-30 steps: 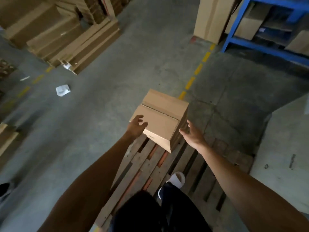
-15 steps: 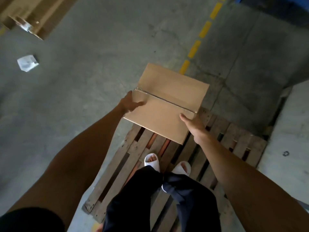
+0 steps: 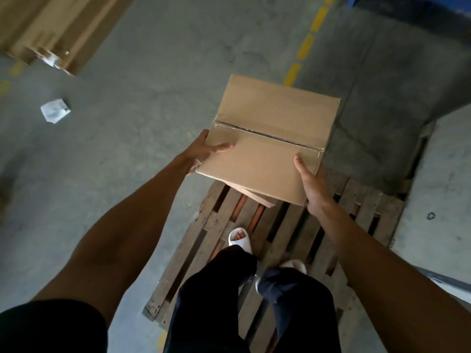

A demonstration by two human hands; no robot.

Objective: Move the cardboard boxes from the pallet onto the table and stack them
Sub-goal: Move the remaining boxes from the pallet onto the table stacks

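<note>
While the box (image 3: 270,138) is in both hands, I'd call this the start of one transfer: gripped, not yet carried over. It sits over the far end of the pallet (image 3: 280,238); whether it's clear of the boards I can't tell, since the underside is hidden. A second brown edge shows just below its near side, maybe a flap or another flat piece, can't say which.

Progress, as a judgement: no other boxes visible on the pallet slats, so this looks like the last or only one here. Table isn't identifiable in view, so stack count is unknown. Left to do: carry, set down, square up.

Room, big to small: grey concrete floor (image 3: 127,174), cracked and dim. Pale raised slab (image 3: 446,174) along the right edge, just beside the pallet's right side. Flat cardboard stacks (image 3: 51,29) top left, well apart from me. Dashed yellow line (image 3: 305,47) running off beyond the box. Blue frame corner at top right. Crumpled white scrap (image 3: 54,110) on the floor, left.

I'm standing on the pallet's near half in white sandals (image 3: 240,240).

Grip: left hand (image 3: 204,154) wraps the box's near-left corner, thumb on top, fingers under the edge. Right hand (image 3: 312,184) is pressed against the near-right side, thumb up over the top face; fingers hidden behind the box.
</note>
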